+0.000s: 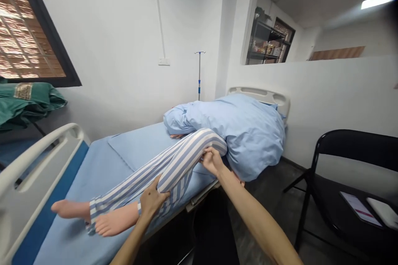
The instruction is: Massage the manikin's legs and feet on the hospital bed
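Observation:
A figure that looks like a care manikin lies on the bed in blue-and-white striped trousers (183, 155), one knee raised and bent. My left hand (151, 198) is wrapped round the lower part of the bent leg, thumb and fingers on either side. My right hand (212, 160) is closed on the trouser cloth beneath the knee; its fingertips are partly hidden. Two bare feet (116, 219) show at the trouser cuffs, toward the footboard. A light blue quilt (233, 116) covers the upper body and head; small bits of hand peek out at its edges.
The bed's white footboard (40, 153) stands at the left, its headboard (259, 92) at the far right. Behind the bed rises a drip pole (199, 74). A black folding chair (351, 190) at the right carries a phone (360, 209) and a white object (383, 213). Green cloth (34, 99) hangs far left.

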Available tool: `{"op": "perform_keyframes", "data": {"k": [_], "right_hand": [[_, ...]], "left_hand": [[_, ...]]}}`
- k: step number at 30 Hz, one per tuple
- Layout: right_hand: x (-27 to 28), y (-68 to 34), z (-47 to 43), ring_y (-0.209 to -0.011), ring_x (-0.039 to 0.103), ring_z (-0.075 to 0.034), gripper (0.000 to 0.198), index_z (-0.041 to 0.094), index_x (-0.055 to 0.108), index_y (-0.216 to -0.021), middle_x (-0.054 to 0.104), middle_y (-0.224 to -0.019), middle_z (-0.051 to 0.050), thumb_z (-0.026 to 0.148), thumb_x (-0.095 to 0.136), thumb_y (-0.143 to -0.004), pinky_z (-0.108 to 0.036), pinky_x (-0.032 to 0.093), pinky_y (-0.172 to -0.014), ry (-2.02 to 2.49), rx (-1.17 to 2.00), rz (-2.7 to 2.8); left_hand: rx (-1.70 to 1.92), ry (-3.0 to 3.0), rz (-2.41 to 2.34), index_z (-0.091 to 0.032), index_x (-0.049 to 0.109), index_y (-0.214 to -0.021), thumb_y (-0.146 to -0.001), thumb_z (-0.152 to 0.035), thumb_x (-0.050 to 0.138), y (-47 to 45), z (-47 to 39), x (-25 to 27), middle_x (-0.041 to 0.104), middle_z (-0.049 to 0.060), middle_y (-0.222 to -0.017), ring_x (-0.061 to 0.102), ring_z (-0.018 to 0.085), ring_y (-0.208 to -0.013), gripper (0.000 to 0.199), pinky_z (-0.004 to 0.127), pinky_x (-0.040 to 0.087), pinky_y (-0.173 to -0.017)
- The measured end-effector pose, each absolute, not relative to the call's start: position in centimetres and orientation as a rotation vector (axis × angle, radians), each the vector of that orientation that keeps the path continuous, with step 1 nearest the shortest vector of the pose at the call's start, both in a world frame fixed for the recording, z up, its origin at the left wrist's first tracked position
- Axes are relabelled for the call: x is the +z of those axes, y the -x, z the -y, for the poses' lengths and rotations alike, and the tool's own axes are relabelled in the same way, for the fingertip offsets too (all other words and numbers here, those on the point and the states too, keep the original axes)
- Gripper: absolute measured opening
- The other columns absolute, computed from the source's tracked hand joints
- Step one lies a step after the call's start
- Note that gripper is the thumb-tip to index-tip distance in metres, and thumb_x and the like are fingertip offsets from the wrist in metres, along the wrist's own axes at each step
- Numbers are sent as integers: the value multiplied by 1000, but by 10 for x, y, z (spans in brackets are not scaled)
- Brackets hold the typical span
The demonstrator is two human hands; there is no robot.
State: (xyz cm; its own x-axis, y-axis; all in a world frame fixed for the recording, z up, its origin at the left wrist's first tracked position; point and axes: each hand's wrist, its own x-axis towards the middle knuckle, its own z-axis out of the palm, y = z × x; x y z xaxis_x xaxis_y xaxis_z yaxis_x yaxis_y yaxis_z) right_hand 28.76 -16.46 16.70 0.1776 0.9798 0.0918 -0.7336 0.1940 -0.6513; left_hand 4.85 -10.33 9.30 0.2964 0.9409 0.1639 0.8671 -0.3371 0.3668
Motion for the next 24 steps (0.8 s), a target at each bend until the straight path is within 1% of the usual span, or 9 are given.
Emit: {"op": "perform_keyframes", "data": {"k": [5,10,14,18,21,24], "right_hand": [[186,-311,160,-63,50,-10,20,17,52,-77,56,-67,1,19,42,-61,-20,40,-52,601,1226,611],[173,-294,162,-66,51,-10,16,18,50,-73,58,-73,2,18,42,-60,-20,40,-55,619,1192,571],[147,-258,157,-67,51,-10,13,18,49,-70,57,-72,3,16,43,-59,-23,40,-61,605,1251,485],[111,-212,139,-69,51,-12,16,18,49,-74,57,-72,2,16,43,-60,-27,41,-65,499,1407,382],[81,-182,123,-69,52,-14,19,18,49,-78,57,-71,0,18,43,-61,-30,41,-65,460,1513,285],[51,-165,112,-67,51,-14,19,19,48,-78,56,-71,0,19,41,-60,-31,41,-64,455,1545,210]], "left_hand": [[575,-2325,-1646,-26,36,-118,-59,-43,52,-86,93,97,61,2,-82,54,21,-76,64,25,34,-58],[537,-2388,-1532,-27,32,-120,-60,-40,51,-65,91,93,60,0,-85,53,19,-76,65,23,33,-56],[443,-2455,-1568,-27,31,-122,-59,-33,50,-15,86,93,60,1,-91,53,20,-78,65,22,33,-56],[265,-2556,-1632,-28,29,-123,-60,-32,47,48,73,101,60,2,-92,54,22,-78,65,24,34,-57],[136,-2615,-1675,-29,31,-122,-58,-29,48,82,60,105,58,2,-99,53,24,-84,66,27,36,-62],[62,-2688,-1674,-28,33,-121,-56,-25,48,96,48,98,55,2,-107,50,25,-92,67,31,35,-72]]}}
